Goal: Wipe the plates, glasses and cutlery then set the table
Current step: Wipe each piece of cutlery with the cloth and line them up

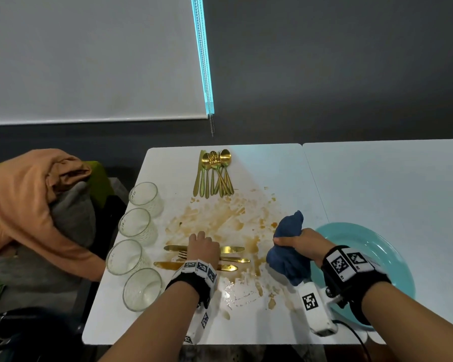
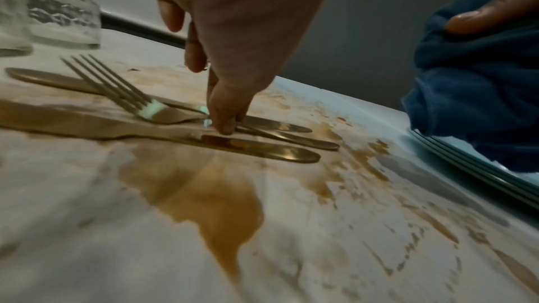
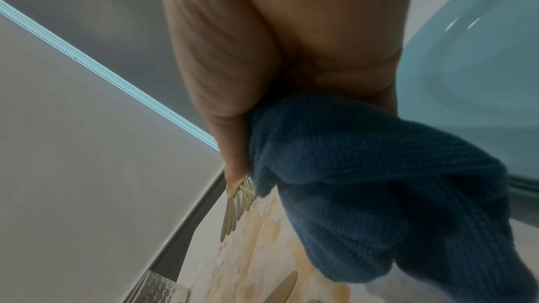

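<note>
My left hand (image 1: 203,244) reaches down onto three gold pieces lying in a brown spill: a fork (image 2: 116,86) between two knives (image 1: 232,249). In the left wrist view its thumb and a fingertip (image 2: 224,123) pinch the fork's handle, and the tines stand slightly off the table. My right hand (image 1: 298,242) grips a bunched blue cloth (image 1: 288,236) just above the table, beside the stacked teal plates (image 1: 372,246). The cloth (image 3: 364,181) fills the right wrist view, so those fingers are hidden there.
Several clear glasses (image 1: 136,223) line the white table's left edge (image 1: 272,165). A pile of gold cutlery (image 1: 215,173) lies at the far middle. Brown smears (image 1: 220,218) cover the centre. A second white table (image 1: 390,178) adjoins on the right. Orange fabric (image 1: 24,199) lies on a seat to the left.
</note>
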A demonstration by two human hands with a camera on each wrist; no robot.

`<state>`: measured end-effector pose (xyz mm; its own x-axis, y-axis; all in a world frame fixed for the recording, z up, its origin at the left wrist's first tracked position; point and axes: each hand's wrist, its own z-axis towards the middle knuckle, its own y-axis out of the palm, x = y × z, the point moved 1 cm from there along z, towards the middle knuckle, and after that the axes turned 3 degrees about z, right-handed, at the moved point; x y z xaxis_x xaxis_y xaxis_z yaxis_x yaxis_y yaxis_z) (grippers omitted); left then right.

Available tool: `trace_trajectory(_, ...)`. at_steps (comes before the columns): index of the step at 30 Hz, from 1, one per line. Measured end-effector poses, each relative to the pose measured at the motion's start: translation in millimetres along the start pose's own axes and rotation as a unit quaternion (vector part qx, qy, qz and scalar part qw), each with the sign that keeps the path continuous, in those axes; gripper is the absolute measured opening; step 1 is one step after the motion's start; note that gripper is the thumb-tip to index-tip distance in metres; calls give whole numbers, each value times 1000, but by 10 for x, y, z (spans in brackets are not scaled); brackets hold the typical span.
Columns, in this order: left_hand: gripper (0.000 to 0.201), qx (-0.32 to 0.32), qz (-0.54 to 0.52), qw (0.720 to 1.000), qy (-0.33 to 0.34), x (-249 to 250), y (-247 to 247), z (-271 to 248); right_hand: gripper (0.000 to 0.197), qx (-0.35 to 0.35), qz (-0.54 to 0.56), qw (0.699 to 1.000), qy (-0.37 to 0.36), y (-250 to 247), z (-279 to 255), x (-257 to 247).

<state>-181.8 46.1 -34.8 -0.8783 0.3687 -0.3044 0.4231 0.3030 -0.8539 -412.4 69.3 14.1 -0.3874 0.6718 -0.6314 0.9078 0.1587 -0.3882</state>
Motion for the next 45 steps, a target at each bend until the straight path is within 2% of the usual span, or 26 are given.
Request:
trace_trajectory(5,25,-2,-20,999,30,68,-116,64,63,-1,32,999,-1,-44,23,38)
trace_trajectory(8,19,7,-149,989,0,122,-333,117,71,-7,92,996,-21,-92,23,43)
trace_trajectory(10,11,-4,-280,959,-43,162,-524,124,66,-24,134,990,-44,-118,12,5)
trace_trajectory(12,7,-19,-412,909,-63,211,-686,139,48,-47,176,981,-68,-107,-29,-72)
trace_trajectory(14,13,-33,-490,870,-46,299,-853,124,45,-64,220,970,-81,-59,-34,-136)
trace_trajectory(16,20,-40,-506,861,-10,419,-989,122,41,-71,261,959,-79,13,-15,-189)
trace_trajectory(17,23,-35,-505,863,-6,472,-1049,112,36,-62,279,956,-72,34,1,-210)
trace_trajectory(19,26,-44,-536,843,-9,549,-1123,106,29,-24,294,954,-58,11,58,-240)
trace_trajectory(23,2,-59,-583,810,-21,588,-1165,133,38,48,283,957,-49,-235,194,-337)
trace_trajectory(25,4,-62,-609,790,-26,589,-1168,141,44,102,310,944,-50,-441,273,-412)
trace_trajectory(28,12,-59,-602,796,-33,558,-1126,150,52,190,345,917,-69,-878,366,-496)
trace_trajectory(29,12,-50,-613,787,-45,523,-1104,159,54,197,350,913,-77,-1007,369,-495)
trace_trajectory(30,10,-43,-632,772,-58,489,-1088,179,55,183,350,915,-84,-1093,354,-479)
trace_trajectory(32,7,-15,-676,732,-87,432,-1077,219,49,104,344,927,-108,-1085,262,-419)
trace_trajectory(34,17,9,-709,698,-101,435,-1109,259,36,1,330,936,-125,-874,146,-359)
trace_trajectory(36,17,14,-732,675,-97,486,-1174,290,25,-71,281,949,-124,-575,47,-344)
trace_trajectory(38,20,5,-751,654,-88,550,-1253,302,22,-78,233,964,-105,-304,15,-338)
trace_trajectory(40,23,3,-758,647,-81,590,-1285,334,31,-78,218,970,-71,-124,21,-307)
trace_trajectory(42,22,6,-758,648,-75,595,-1299,332,40,-86,225,969,-45,-39,28,-259)
trace_trajectory(45,21,6,-776,627,-65,575,-1299,308,41,-83,226,969,-46,-68,53,-208)
